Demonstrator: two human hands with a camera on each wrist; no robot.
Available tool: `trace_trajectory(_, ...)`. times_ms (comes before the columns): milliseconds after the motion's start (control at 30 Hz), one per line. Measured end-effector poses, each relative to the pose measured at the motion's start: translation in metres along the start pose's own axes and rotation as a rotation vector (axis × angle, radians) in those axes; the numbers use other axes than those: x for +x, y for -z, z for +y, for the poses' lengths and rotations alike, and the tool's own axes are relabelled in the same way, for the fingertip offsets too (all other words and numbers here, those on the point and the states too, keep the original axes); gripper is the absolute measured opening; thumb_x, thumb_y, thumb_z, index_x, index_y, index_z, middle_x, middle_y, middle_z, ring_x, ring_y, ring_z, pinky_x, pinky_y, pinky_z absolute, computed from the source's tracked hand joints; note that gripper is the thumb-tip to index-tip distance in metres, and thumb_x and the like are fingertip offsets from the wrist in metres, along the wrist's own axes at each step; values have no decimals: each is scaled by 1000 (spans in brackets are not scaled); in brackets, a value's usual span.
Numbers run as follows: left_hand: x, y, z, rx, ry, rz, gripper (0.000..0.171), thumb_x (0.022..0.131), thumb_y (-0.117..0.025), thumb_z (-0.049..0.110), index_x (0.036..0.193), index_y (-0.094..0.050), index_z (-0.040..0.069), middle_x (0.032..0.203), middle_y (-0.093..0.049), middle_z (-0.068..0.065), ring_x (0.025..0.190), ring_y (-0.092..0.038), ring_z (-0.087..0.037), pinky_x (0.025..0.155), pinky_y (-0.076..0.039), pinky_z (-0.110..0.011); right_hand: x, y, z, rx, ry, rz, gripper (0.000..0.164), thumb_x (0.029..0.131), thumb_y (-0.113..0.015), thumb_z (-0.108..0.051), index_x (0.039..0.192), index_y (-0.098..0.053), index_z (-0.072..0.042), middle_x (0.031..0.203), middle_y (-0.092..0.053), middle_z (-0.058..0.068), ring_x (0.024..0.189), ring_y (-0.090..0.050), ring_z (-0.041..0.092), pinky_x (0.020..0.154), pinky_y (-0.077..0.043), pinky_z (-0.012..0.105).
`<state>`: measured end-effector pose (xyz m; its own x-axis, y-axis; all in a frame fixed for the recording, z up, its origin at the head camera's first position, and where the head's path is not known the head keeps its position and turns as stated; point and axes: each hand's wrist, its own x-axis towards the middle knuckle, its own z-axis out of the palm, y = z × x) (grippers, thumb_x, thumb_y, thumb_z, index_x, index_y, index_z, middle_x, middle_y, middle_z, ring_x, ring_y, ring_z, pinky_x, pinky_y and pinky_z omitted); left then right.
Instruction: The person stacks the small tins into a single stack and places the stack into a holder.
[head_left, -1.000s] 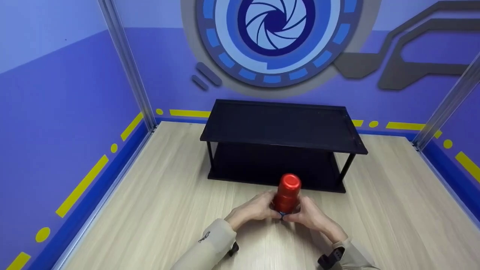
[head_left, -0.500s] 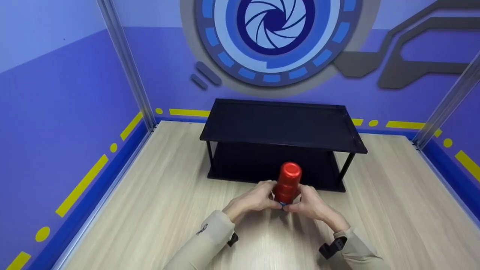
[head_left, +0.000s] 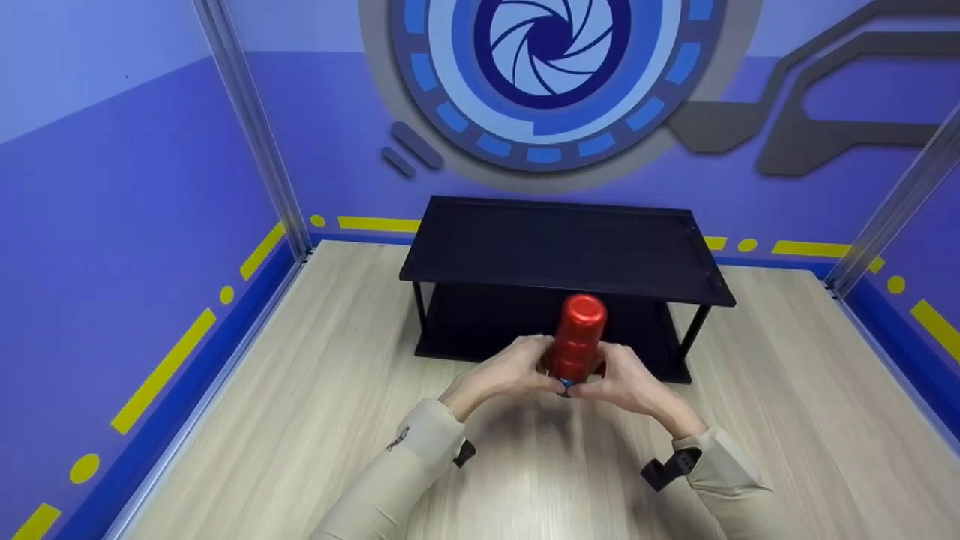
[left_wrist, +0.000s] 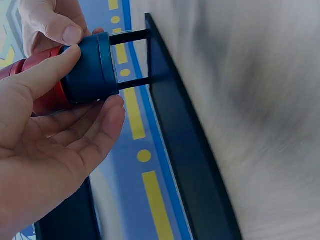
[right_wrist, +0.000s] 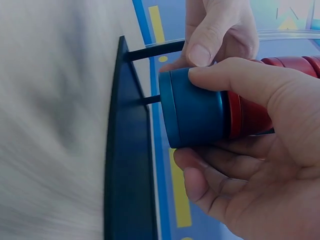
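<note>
A shiny red metal bottle (head_left: 579,334) with ringed ridges stands nearly upright between both hands, tilted slightly. Its lower end is a blue section, plain in the left wrist view as a smooth blue cylinder (left_wrist: 90,67). My left hand (head_left: 510,367) grips its left side, thumb on the blue section. From the right, my right hand (head_left: 630,379) grips it the same way, thumb over the blue and fingers beneath in the right wrist view. The two thumbs nearly meet at the near side. The bottle is lifted off the table, in front of the black shelf (head_left: 562,244).
The two-tier shelf has thin posts (head_left: 694,335) and a lower board (head_left: 480,322) behind the hands. Blue panels with yellow marks (head_left: 165,367) enclose the wood-grain table (head_left: 315,405) at the left, back and right.
Both hands have raised the bottle and carried it forward to the shelf's front. Its red top now overlaps the upper board's front edge in the head view.
</note>
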<state>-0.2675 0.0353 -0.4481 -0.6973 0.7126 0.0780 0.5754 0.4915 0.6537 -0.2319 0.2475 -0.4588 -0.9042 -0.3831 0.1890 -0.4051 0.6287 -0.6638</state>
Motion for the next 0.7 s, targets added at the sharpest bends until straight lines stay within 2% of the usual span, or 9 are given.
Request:
trace_trajectory(233, 3, 16, 7, 3, -8, -13, 47, 82, -77, 21, 123, -58, 8, 107, -65, -3, 86, -60, -8, 74, -49, -16, 8, 15, -11, -22, 0, -20, 43, 72, -82, -24, 108, -65, -8, 94, -71, 5, 85, -68, 27, 69, -51, 25)
trace_trajectory(533, 7, 35, 15, 2, -55, 1, 40, 81, -77, 19, 116, -61, 9, 104, -66, -3, 82, -59, -7, 73, -49, -16, 19, 30, -24, -42, 24, -21, 42, 71, -82, -22, 107, -66, -9, 91, -72, 4, 82, -68, 21, 70, -52, 26)
trace_trajectory(700, 10, 45, 21, -10, -53, 12, 39, 81, -77, 19, 115, -61, 8, 103, -67, -4, 82, -61, -7, 73, -51, -16, 24, 42, -30, -22, 31, -32, 42, 72, -83, -24, 108, -66, -9, 92, -72, 4, 83, -68, 20, 72, -52, 26)
